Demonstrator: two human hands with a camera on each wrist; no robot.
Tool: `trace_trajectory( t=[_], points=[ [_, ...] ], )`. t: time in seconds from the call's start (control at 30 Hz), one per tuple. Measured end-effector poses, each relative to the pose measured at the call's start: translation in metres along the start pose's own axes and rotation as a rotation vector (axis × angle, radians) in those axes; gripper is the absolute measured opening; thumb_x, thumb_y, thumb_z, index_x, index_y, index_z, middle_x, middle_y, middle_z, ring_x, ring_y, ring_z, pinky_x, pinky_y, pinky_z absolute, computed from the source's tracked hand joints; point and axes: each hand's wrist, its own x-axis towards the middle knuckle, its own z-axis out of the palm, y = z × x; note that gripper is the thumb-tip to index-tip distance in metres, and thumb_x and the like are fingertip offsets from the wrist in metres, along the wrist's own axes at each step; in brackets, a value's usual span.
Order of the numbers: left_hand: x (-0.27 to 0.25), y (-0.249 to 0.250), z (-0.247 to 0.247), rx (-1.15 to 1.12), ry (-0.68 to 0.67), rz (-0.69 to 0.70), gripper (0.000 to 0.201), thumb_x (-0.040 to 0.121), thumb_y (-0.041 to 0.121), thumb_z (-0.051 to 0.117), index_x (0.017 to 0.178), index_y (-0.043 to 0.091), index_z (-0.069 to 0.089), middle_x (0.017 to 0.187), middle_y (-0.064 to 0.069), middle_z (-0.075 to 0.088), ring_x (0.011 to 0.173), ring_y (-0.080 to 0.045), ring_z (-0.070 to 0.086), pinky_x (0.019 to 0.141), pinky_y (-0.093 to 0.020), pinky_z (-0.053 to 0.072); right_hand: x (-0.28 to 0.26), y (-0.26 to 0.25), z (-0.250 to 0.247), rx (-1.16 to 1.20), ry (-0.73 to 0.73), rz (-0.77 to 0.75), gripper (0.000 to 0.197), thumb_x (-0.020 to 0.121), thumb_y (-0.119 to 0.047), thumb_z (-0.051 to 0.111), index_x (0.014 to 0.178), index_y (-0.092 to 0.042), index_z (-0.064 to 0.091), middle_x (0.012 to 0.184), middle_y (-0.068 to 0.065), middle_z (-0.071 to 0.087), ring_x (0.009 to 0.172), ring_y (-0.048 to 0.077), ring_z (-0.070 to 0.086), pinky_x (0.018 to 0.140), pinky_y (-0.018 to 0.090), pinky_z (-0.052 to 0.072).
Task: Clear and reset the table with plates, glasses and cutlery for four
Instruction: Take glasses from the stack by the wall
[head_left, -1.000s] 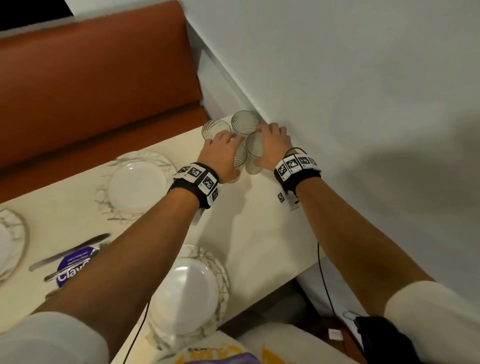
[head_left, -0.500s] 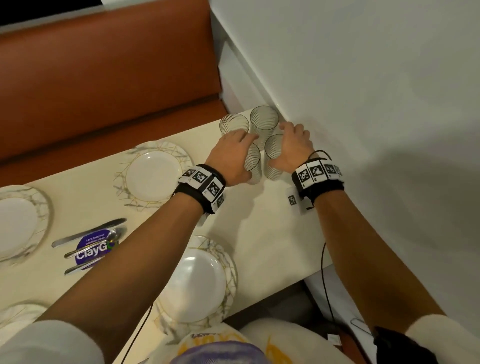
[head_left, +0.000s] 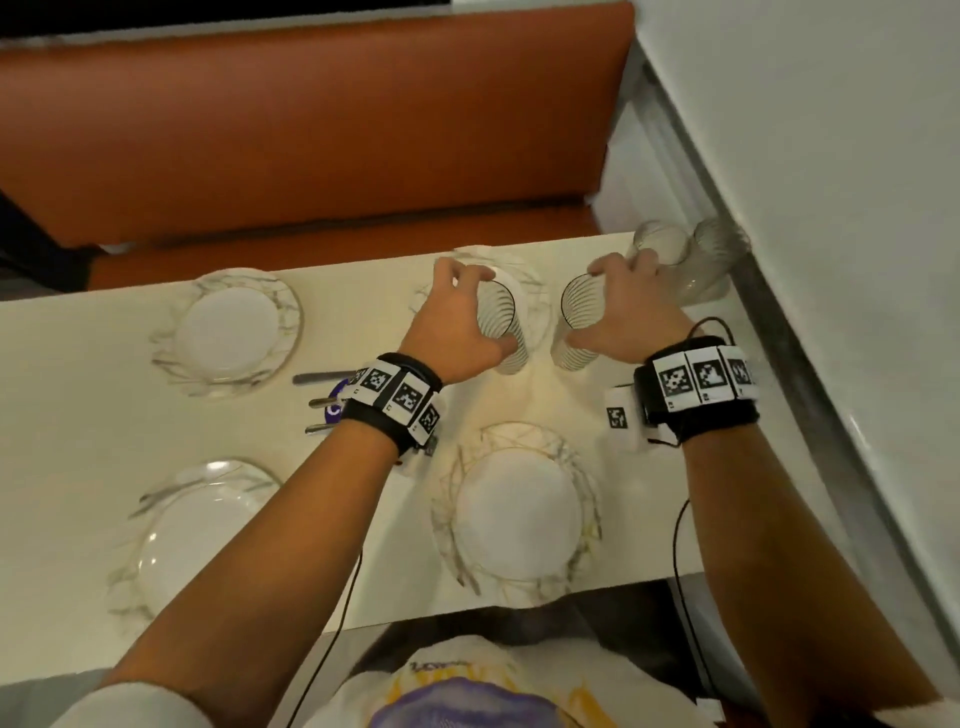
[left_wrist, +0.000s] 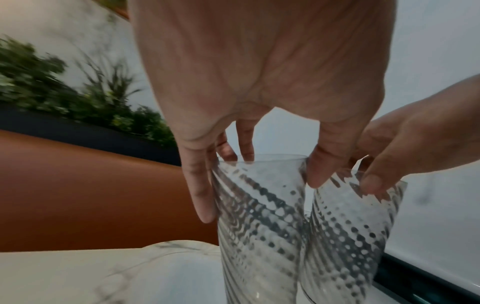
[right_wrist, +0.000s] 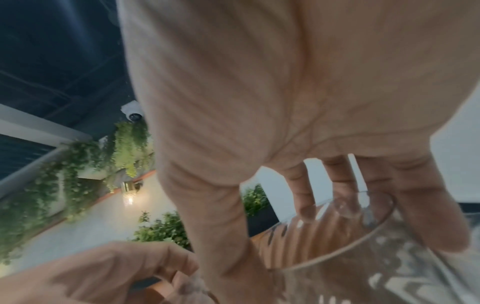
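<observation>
Glasses first: two ribbed tumblers are in hand, one each. Left hand (head_left: 457, 332) has fingers and thumb curled round the rim of the left tumbler (head_left: 501, 332), gripped from above; right hand (head_left: 631, 317) holds the right tumbler (head_left: 579, 322) the same way. Both tumblers upright, long axis vertical, hanging straight below the palms, w/ the two just beside each other.

Landmark is the near-right plate (head_left: 517, 512) on the tabletop (head_left: 78, 415). Both tumblers sit beyond it, the left one over the edge of the far-right plate (head_left: 530, 291). Two more tumblers (head_left: 680, 262) stand further beyond it and to its right, against the wall, untouched. Far-left plate (head_left: 228, 325) and near-left plate (head_left: 182, 535) lie well to its left; cutlery (head_left: 324, 376) lies between them, partly hidden by the left wrist band.

Judging by the layout, each tumbler wants a spot beside a plate. Right hand is nearer the near-right plate; left hand is nearer the left-side settings. Can't tell if the bases touch the tabletop.
</observation>
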Motion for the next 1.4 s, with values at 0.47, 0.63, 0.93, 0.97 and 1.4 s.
trace_trajectory(
  t=[0.47, 0.63, 0.93, 0.97, 1.4],
  points=[
    [-0.114, -0.182, -0.126, -0.083, 0.172, -0.205, 0.082, 0.081, 0.042, 0.085, 0.150, 0.025, 0.044, 0.142, -0.007, 0.041, 0.123, -0.026, 0.056, 0.105, -0.045, 0.053, -0.039, -0.216, 0.100, 0.282, 0.041, -0.257, 0.088, 0.071, -0.038, 0.081, 0.144, -0.018, 0.036, 0.140, 0.011, 0.044, 0.126, 0.032, 0.043, 0.101, 0.047, 0.043],
    [-0.137, -0.224, -0.150, -0.098, 0.266, -0.288, 0.092, 0.080, 0.046, 0.087, 0.153, 0.015, 0.041, 0.143, -0.007, 0.044, 0.123, -0.022, 0.056, 0.102, -0.042, 0.053, -0.043, -0.262, 0.129, 0.267, 0.022, -0.319, 0.081, 0.073, -0.045, 0.075, 0.142, -0.022, 0.039, 0.135, 0.010, 0.046, 0.124, 0.031, 0.044, 0.102, 0.049, 0.043],
    [-0.162, -0.298, -0.188, -0.099, 0.398, -0.466, 0.090, 0.080, 0.037, 0.089, 0.152, 0.010, 0.042, 0.146, -0.012, 0.042, 0.125, -0.031, 0.056, 0.107, -0.049, 0.050, -0.034, -0.336, 0.175, 0.221, -0.125, -0.432, 0.086, 0.073, -0.044, 0.081, 0.145, -0.023, 0.039, 0.136, 0.010, 0.044, 0.125, 0.032, 0.040, 0.103, 0.046, 0.043],
    [-0.163, -0.305, -0.193, -0.095, 0.412, -0.479, 0.091, 0.080, 0.036, 0.088, 0.153, 0.009, 0.041, 0.146, -0.013, 0.042, 0.125, -0.031, 0.056, 0.107, -0.048, 0.049, -0.032, -0.343, 0.180, 0.211, -0.138, -0.442, 0.087, 0.073, -0.044, 0.081, 0.146, -0.023, 0.038, 0.137, 0.011, 0.044, 0.126, 0.033, 0.040, 0.104, 0.046, 0.043],
    [-0.157, -0.367, -0.212, -0.081, 0.409, -0.604, 0.093, 0.083, 0.028, 0.088, 0.156, 0.006, 0.034, 0.155, -0.015, 0.034, 0.138, -0.034, 0.046, 0.116, -0.045, 0.041, -0.026, -0.367, 0.208, 0.078, -0.322, -0.455, 0.089, 0.072, -0.040, 0.084, 0.146, -0.025, 0.036, 0.139, 0.008, 0.041, 0.128, 0.030, 0.036, 0.099, 0.044, 0.045]
  ],
)
